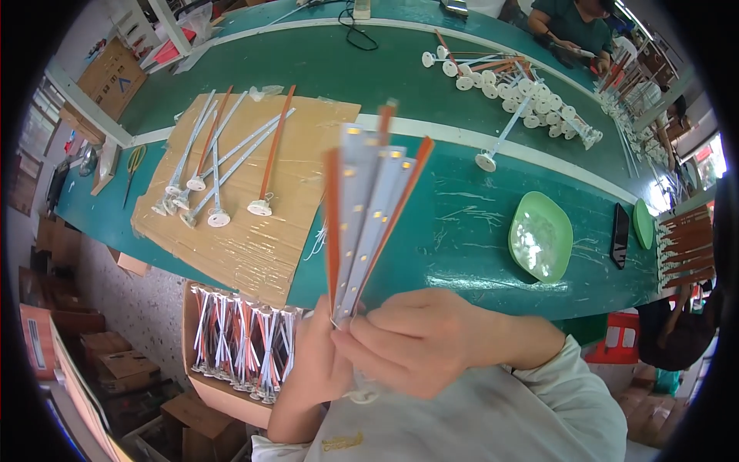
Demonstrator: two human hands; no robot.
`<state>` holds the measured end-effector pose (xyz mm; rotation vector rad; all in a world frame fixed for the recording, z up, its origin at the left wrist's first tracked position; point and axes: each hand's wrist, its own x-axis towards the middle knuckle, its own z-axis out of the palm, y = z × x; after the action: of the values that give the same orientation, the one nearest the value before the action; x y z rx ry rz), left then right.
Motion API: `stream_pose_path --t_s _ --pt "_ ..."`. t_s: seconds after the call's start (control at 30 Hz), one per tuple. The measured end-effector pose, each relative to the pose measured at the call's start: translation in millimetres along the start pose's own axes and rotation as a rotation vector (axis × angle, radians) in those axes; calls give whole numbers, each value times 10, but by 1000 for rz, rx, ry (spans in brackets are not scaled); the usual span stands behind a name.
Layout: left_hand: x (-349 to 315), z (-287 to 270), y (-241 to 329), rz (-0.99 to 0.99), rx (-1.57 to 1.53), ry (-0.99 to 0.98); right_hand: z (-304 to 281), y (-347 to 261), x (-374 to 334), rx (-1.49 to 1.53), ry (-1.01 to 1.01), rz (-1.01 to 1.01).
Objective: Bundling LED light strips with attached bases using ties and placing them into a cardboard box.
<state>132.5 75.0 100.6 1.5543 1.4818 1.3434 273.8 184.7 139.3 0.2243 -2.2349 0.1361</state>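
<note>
Upright in front of me stands a bundle of LED light strips (pixel 362 208), white ones with yellow LEDs and orange-brown backed ones. My left hand (pixel 317 362) is wrapped round its lower part. My right hand (pixel 419 339) presses thumb and fingers together at the same spot, where a thin pale tie (pixel 335 322) shows against the strips. Part of a round white base peeks out below the hands; the other bases are hidden. More LED strips with round white bases (pixel 218 219) lie on a flat cardboard sheet (pixel 300 185) beyond my left hand.
A cardboard box (pixel 223 396) packed with similar strips stands at lower left. Scissors (pixel 135 162) lie left of the cardboard. On the green table (pixel 462 266) are a green dish (pixel 541 239) and a black phone (pixel 619 235). A heap of lamp pieces (pixel 531 100) and a co-worker (pixel 573 35) are farther right.
</note>
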Motion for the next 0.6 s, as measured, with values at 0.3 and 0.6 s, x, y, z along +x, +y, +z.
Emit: stream_pose_path --t_s 0.3,0.6 --pt "-86 98 2 -222 -899 -119 141 -31 -291 389 324 325" --pt "-15 291 -35 -187 -637 202 72 -170 -312 209 346 612"
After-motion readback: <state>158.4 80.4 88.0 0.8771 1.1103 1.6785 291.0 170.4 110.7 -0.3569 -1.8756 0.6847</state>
